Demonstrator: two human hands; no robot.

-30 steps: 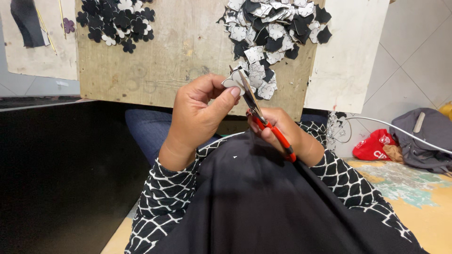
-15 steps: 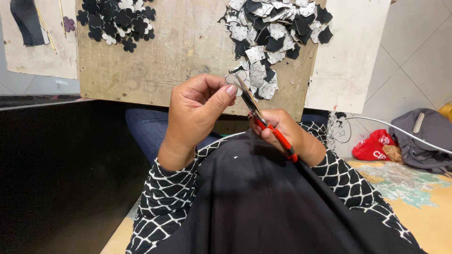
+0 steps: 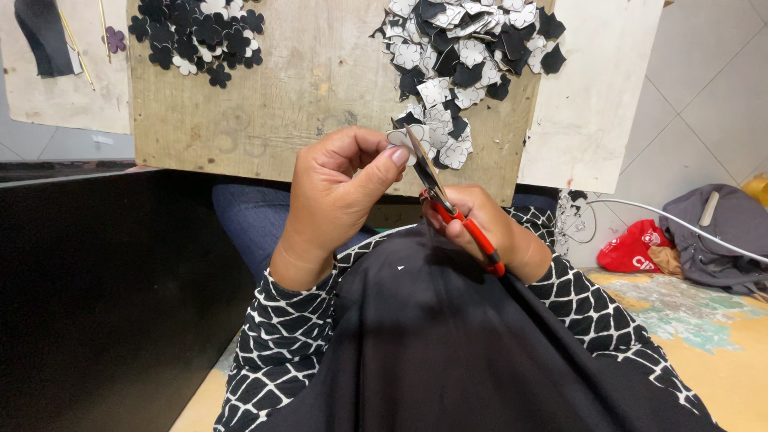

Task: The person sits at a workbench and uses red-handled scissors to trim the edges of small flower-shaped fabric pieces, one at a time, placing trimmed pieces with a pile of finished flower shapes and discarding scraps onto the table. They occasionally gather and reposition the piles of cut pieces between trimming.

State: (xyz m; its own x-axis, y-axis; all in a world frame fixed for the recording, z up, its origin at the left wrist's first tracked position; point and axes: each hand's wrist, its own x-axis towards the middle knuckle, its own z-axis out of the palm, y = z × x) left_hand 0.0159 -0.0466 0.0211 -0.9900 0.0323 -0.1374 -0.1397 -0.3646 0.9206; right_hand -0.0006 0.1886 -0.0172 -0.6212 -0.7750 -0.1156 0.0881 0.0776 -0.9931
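I am holding a small flower cutout (image 3: 400, 138) pinched between the thumb and fingers of my left hand (image 3: 340, 188), lifted over my lap and just in front of the near edge of the board (image 3: 320, 80). My right hand (image 3: 480, 232) is gripping the red-handled scissors (image 3: 448, 204), fingers wrapped through and around the handles, with the blades pointing up and meeting the cutout at its right edge; I cannot tell how far the blades are parted, since they are overlapping the piece. By my reading, I am in the middle of trimming the outline of this one flower, working round its petals. The next cut is calling for a slight turn of the cutout in the left fingertips, so that the blade tips are following the curve and not nicking a petal, with the thumb staying clear of the blades. On the board beyond, a heap (image 3: 464, 48) of black and white pieces is lying at the right, nearest the scissors, and a smaller cluster (image 3: 200, 36) is lying at the left, well apart from it. A red bag (image 3: 640, 248) is sitting on the floor at my right.
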